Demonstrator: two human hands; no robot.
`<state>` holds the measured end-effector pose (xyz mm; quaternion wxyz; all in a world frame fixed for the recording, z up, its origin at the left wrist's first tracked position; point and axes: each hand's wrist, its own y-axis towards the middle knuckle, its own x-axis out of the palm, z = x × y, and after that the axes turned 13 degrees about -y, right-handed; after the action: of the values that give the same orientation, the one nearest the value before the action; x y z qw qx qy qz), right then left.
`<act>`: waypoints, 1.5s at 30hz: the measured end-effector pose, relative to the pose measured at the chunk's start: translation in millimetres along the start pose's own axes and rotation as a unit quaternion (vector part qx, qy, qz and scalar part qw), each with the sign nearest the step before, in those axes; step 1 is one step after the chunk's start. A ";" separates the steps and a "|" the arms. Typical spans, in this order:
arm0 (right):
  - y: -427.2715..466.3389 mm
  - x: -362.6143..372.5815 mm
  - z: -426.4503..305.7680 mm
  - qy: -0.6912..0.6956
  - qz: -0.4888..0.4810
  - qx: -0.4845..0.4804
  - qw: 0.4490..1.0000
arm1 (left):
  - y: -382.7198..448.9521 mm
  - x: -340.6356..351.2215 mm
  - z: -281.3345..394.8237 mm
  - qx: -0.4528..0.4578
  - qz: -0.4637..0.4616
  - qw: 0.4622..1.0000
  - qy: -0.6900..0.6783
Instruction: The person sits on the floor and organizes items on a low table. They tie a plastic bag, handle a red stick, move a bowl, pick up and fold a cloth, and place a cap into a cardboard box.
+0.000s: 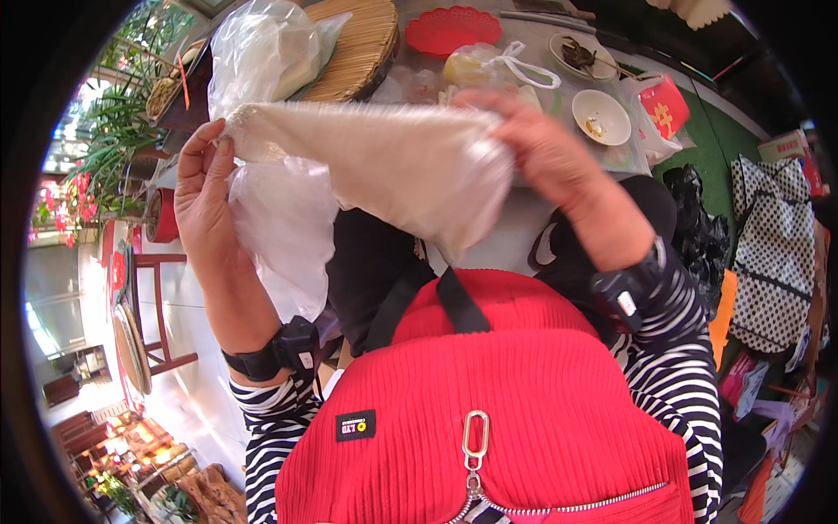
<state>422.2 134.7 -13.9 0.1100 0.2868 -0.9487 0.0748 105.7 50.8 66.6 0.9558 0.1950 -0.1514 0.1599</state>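
Observation:
A pale, thin cloth (393, 157) is stretched between my two hands above my lap, its lower part hanging in a fold. My left hand (213, 177) pinches its left corner between thumb and fingers. A translucent plastic sheet or bag (285, 229) hangs below that same hand. My right hand (543, 144), blurred, grips the right end, which looks partly covered with clear plastic. Behind the cloth, a clear plastic bag (262, 52) with pale contents rests on a round woven straw mat (360, 52). Beside the mat lies a red lacy plastic tray (452, 31).
On the table stand a tied bag with yellow contents (468, 64), a plate with dark food (582, 56) and a white bowl (601, 118). A red packet (662, 105) is at its right edge. A black plastic bag (697, 223) lies right, potted plants (124, 131) left.

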 end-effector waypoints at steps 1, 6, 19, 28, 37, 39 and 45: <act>-2.5 -14.6 -16.7 -0.010 0.032 -0.029 0.999 | 0.7 -4.2 -0.9 0.018 0.013 1.000 0.017; -15.8 -25.0 -41.0 -0.067 0.020 -0.030 0.997 | -2.2 -7.2 -14.6 0.033 0.033 0.996 0.073; -27.8 -20.3 -70.6 -0.540 0.026 -0.064 0.839 | -8.9 -30.9 2.6 0.059 0.030 0.989 0.133; -38.8 -47.7 -38.3 -0.664 -0.204 0.180 0.697 | -19.9 -18.2 -8.3 -0.171 -0.075 0.963 0.196; -65.9 -45.9 -81.5 -0.259 -0.024 0.033 0.965 | -25.3 -1.1 -15.3 -0.119 -0.117 0.880 0.445; -71.4 -42.8 -92.5 -0.254 -0.018 -0.002 0.967 | -25.6 2.2 -15.0 -0.064 -0.124 0.865 0.481; -61.1 -26.5 -93.4 -0.568 0.080 -0.081 0.815 | -19.5 7.5 -8.4 -0.012 -0.113 0.908 0.404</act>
<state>493.5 117.5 74.4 -0.4320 0.1913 -0.8647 -0.1705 121.5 39.2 55.6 0.9490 0.1180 0.2691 0.1145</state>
